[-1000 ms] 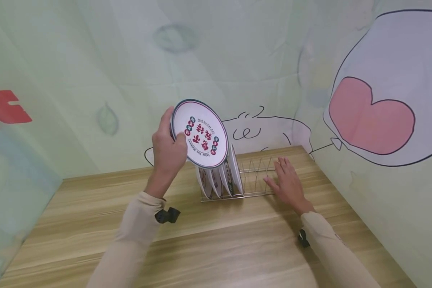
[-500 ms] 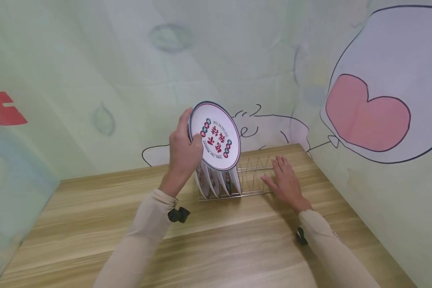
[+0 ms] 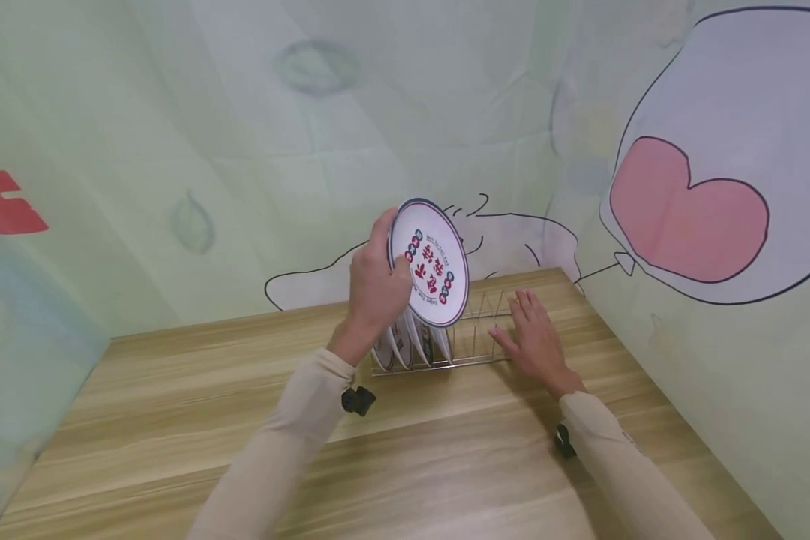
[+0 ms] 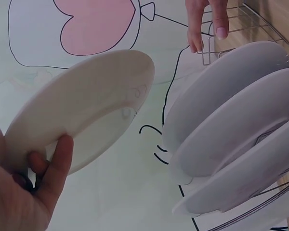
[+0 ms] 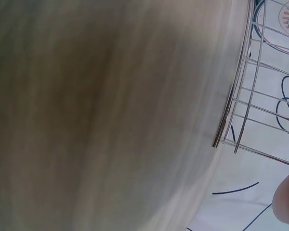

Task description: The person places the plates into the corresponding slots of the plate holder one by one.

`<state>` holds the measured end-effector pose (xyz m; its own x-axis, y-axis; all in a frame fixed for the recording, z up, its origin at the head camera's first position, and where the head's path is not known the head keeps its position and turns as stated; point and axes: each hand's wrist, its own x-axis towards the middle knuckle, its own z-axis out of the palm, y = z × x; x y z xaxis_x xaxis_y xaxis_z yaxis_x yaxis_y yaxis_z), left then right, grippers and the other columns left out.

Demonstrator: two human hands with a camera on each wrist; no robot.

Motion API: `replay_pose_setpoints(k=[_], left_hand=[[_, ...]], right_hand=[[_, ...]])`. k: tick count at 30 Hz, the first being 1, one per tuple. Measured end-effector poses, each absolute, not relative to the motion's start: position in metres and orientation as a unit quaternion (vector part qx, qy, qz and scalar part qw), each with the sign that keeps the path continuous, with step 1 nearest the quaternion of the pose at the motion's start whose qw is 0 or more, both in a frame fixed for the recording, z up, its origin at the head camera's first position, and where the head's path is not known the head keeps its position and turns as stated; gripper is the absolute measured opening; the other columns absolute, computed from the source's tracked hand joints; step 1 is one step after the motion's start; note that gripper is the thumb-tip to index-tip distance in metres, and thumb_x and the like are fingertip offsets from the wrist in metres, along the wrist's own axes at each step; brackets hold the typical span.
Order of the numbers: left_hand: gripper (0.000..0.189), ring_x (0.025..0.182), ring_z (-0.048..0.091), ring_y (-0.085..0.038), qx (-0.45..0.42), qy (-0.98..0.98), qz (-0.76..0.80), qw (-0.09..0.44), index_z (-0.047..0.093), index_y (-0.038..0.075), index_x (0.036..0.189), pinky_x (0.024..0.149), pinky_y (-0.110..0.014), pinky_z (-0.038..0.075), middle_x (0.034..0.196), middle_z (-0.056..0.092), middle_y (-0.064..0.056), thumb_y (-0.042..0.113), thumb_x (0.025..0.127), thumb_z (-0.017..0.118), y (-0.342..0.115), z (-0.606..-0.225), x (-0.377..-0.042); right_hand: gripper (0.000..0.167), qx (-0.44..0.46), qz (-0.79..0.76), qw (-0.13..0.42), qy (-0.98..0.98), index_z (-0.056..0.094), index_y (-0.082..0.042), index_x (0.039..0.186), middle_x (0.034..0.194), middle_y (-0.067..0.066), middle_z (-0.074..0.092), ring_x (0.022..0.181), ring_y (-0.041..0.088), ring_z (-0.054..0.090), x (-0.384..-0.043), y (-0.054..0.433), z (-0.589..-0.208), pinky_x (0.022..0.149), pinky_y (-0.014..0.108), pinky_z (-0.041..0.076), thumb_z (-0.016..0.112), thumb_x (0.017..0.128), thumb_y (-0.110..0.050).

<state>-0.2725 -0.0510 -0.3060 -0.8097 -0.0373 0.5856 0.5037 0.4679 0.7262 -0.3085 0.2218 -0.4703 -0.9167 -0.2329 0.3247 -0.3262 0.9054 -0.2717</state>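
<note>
My left hand (image 3: 378, 292) grips the left edge of a white plate (image 3: 439, 259) with a dark rim and red printed characters, thumb on its face. It is held tilted above the wire dish rack (image 3: 474, 364), and the left wrist view shows its pale underside apart from the racked plates (image 4: 231, 125). Several plates (image 3: 424, 341) stand on edge in the rack's left part. At the rack's right end lies my right hand (image 3: 538, 341), fingers extended; whether it bears on the wires is unclear. Only a bit of that hand's finger (image 5: 286, 197) shows in the right wrist view.
The rack stands toward the back of a wood-grain table (image 3: 142, 405). A pale printed cloth (image 3: 243, 172) hangs behind and at both sides. Vacant wire slots (image 3: 482, 326) lie between the racked plates and my right hand.
My left hand has carried the plate rightward and slightly lower over the rack, turning it more edge-on. My right hand has stayed at the rack's end.
</note>
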Motion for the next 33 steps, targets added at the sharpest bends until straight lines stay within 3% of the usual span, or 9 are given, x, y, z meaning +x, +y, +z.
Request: replay_pose_setpoints(k=[7, 15, 27, 33], left_hand=[[0.062, 0.073, 0.071, -0.031, -0.138, -0.822, -0.485, 0.264, 0.042, 0.004, 0.148, 0.057, -0.031, 0.061, 0.101, 0.069, -0.028, -0.007, 0.087, 0.05, -0.044, -0.312, -0.277], [0.062, 0.056, 0.064, -0.024, -0.126, -0.848, -0.447, 0.256, 0.042, 0.006, 0.149, 0.043, -0.027, 0.051, 0.081, 0.069, -0.02, -0.004, 0.088, 0.05, -0.034, -0.324, -0.284], [0.065, 0.062, 0.067, -0.026, -0.118, -0.859, -0.445, 0.224, 0.04, 0.007, 0.149, 0.044, -0.023, 0.052, 0.09, 0.068, -0.021, -0.009, 0.086, 0.047, -0.024, -0.336, -0.29], [0.071, 0.055, 0.06, -0.023, -0.119, -0.866, -0.437, 0.213, 0.038, 0.009, 0.15, 0.042, -0.024, 0.049, 0.079, 0.065, -0.016, -0.01, 0.082, 0.045, -0.018, -0.339, -0.293]], right_hand=[[0.078, 0.148, 0.168, 0.14, -0.964, 0.033, 0.009, 0.15, 0.162, 0.027, 0.023, 0.151, 0.045, 0.019, -0.308, 0.222, -0.47, 0.125, 0.053, 0.014, 0.059, 0.098, -0.042], [0.076, 0.15, 0.163, 0.145, -0.964, 0.035, 0.009, 0.149, 0.161, 0.028, 0.025, 0.15, 0.046, 0.019, -0.309, 0.222, -0.471, 0.125, 0.054, 0.015, 0.06, 0.097, -0.041], [0.077, 0.15, 0.159, 0.146, -0.965, 0.034, 0.01, 0.149, 0.161, 0.028, 0.024, 0.151, 0.045, 0.019, -0.309, 0.222, -0.47, 0.125, 0.054, 0.015, 0.058, 0.098, -0.043], [0.077, 0.147, 0.157, 0.144, -0.966, 0.034, 0.009, 0.149, 0.161, 0.028, 0.025, 0.151, 0.045, 0.018, -0.31, 0.223, -0.471, 0.125, 0.054, 0.016, 0.058, 0.098, -0.043]])
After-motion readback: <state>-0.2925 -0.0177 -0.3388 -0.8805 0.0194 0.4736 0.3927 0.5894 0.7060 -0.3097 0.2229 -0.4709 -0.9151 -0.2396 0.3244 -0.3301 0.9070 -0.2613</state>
